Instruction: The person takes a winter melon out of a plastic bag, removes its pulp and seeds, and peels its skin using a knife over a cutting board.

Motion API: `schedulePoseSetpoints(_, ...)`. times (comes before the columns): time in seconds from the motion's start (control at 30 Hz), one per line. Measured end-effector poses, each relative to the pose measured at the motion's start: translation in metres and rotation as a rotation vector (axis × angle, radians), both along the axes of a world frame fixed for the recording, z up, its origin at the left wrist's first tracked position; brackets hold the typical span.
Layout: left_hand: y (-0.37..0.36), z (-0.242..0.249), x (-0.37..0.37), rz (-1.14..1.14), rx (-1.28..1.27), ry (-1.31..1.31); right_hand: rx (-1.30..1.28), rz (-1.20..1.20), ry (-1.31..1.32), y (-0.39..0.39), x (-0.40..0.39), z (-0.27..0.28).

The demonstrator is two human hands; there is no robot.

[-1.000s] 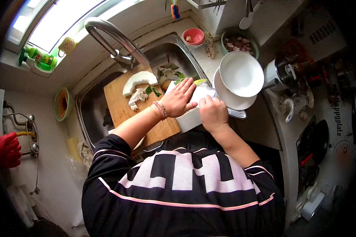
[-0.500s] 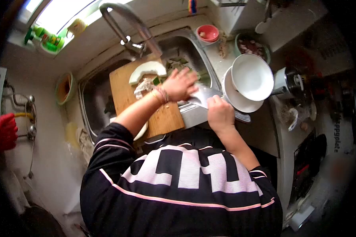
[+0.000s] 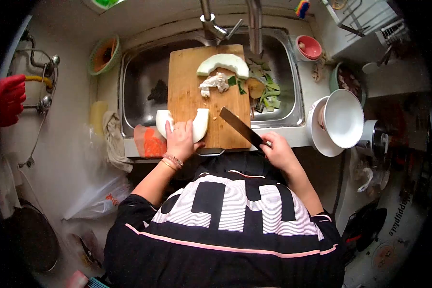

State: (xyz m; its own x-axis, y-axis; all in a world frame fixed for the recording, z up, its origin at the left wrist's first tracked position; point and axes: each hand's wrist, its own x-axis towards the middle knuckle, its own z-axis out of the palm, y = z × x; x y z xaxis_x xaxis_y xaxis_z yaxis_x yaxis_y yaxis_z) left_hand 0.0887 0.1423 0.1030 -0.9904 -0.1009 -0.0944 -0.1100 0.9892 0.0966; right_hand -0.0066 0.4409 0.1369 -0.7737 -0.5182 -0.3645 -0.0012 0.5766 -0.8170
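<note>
My left hand (image 3: 180, 140) grips a curved winter melon slice (image 3: 202, 122) at the near left edge of the wooden cutting board (image 3: 183, 81), its fingers laid over the middle of the slice. In my right hand (image 3: 278, 150) is a kitchen knife (image 3: 239, 126), its blade slanting up and left over the board's right side. Farther up the board lies a second curved melon slice (image 3: 222, 61), with whitish pulp (image 3: 213, 85) and small green peel pieces (image 3: 232, 81) just below it. My fingers hide part of the held slice.
Under the board is a steel double sink (image 3: 293, 81), with green peelings (image 3: 270, 92) in its right basin. The faucet (image 3: 255, 29) hangs over the back. A white bowl (image 3: 343, 118) and plate (image 3: 316, 126) stand at right, a pink bowl (image 3: 310, 47) behind. A cloth (image 3: 114, 139) hangs at left.
My left hand has left the knife blade and moved to the melon slice on the near left. My right hand still holds the knife, its blade now over the board. The view has shifted.
</note>
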Motion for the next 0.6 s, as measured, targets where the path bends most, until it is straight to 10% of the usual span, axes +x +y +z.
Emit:
schedulePoseSetpoints(0.27,-0.050,0.006,0.028,-0.092,0.170,-0.033,0.058,0.159,-0.183,-0.047,-0.007,-0.012)
schedulePoseSetpoints(0.6,-0.061,-0.007,0.022,-0.442,-0.088,0.045,0.070,-0.355,-0.117,-0.009,-0.023,-0.024)
